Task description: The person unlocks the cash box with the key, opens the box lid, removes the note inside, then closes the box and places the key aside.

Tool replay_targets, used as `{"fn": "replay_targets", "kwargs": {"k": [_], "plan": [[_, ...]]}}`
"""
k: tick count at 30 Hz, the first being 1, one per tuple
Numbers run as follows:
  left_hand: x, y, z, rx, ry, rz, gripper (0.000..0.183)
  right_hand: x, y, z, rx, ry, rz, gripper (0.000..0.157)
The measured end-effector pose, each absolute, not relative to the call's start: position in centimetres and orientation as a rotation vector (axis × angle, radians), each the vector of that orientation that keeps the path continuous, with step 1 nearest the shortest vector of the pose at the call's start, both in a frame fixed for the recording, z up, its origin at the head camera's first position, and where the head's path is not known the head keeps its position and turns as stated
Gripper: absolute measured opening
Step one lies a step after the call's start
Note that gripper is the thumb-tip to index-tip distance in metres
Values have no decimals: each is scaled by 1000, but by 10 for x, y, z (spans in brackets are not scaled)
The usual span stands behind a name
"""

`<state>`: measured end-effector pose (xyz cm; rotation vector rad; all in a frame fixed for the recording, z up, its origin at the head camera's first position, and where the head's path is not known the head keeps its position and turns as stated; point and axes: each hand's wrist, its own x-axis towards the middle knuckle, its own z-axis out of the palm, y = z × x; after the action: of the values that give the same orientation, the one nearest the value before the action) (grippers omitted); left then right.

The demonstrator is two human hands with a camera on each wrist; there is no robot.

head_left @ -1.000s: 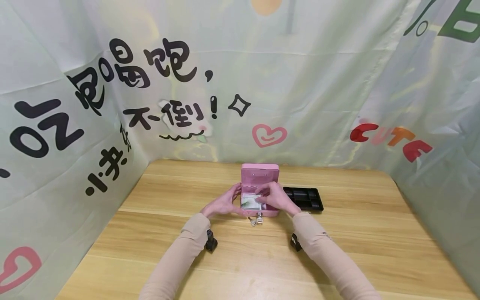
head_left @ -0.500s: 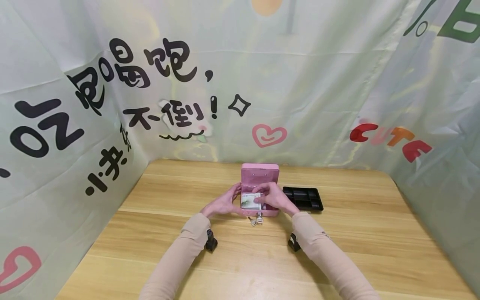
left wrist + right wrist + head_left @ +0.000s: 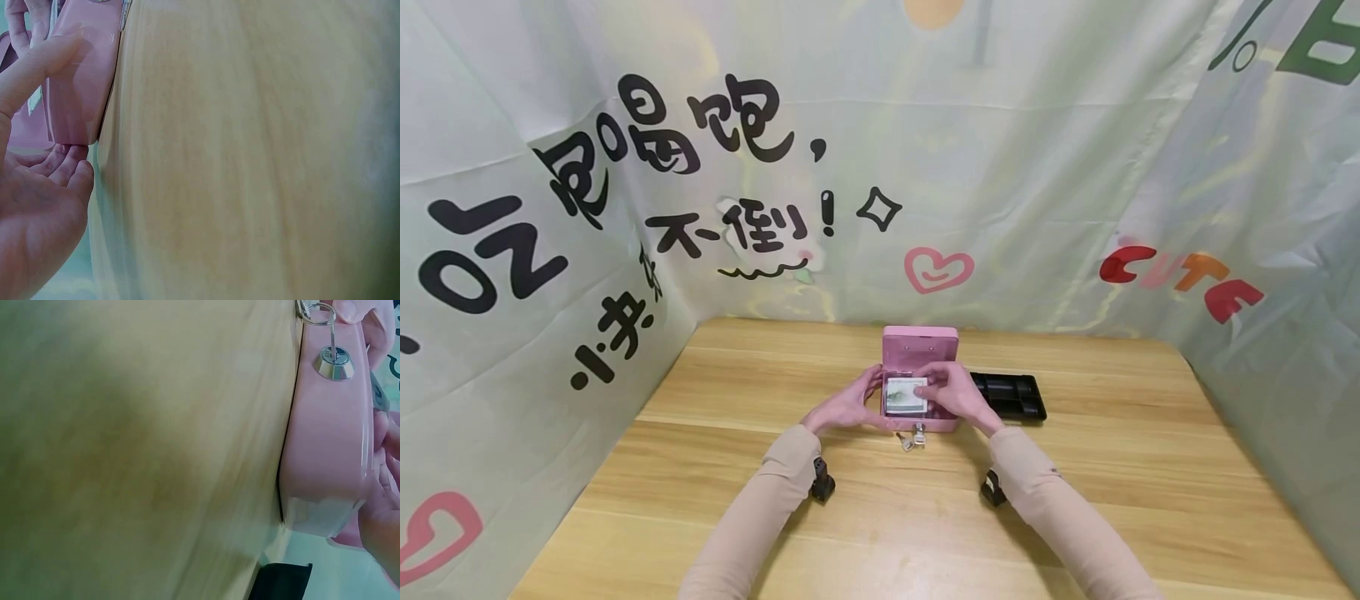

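Note:
A pink cash box (image 3: pixel 920 354) stands on the wooden table with its lid raised. My left hand (image 3: pixel 848 407) grips its left end, the thumb on the front wall and the fingers at the side, as the left wrist view shows. Inside the box, a stack of white paper notes with green print (image 3: pixel 902 397) is tilted up towards me. My right hand (image 3: pixel 957 390) pinches the right edge of the stack between thumb and fingers. A key sits in the front lock (image 3: pixel 335 362), with a key ring (image 3: pixel 319 314) hanging from it.
A black compartment tray (image 3: pixel 1030 398) lies on the table (image 3: pixel 880 517) just right of the box, partly behind my right hand. Loose keys (image 3: pixel 907 442) hang at the box's front. Printed cloth (image 3: pixel 1015 167) walls the table at the back and sides.
The stack of notes has risen a little and shifted right within the box, with my right hand pinching it. My left hand has stayed at the box's left end.

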<state>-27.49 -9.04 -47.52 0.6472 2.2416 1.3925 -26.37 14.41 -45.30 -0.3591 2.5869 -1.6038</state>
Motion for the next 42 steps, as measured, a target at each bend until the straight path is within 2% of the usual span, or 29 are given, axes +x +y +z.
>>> {"fn": "replay_targets", "kwargs": {"k": [21, 32, 42], "plan": [[-277, -91, -479, 647, 2237, 1404, 117, -240, 163, -428, -309, 2419, -1885, 32], [-277, -91, -478, 697, 2217, 1421, 116, -222, 180, -425, -309, 2412, -1844, 32], [-278, -91, -478, 711, 2207, 1426, 115, -206, 215, -429, -335, 2327, -1761, 37]]}}
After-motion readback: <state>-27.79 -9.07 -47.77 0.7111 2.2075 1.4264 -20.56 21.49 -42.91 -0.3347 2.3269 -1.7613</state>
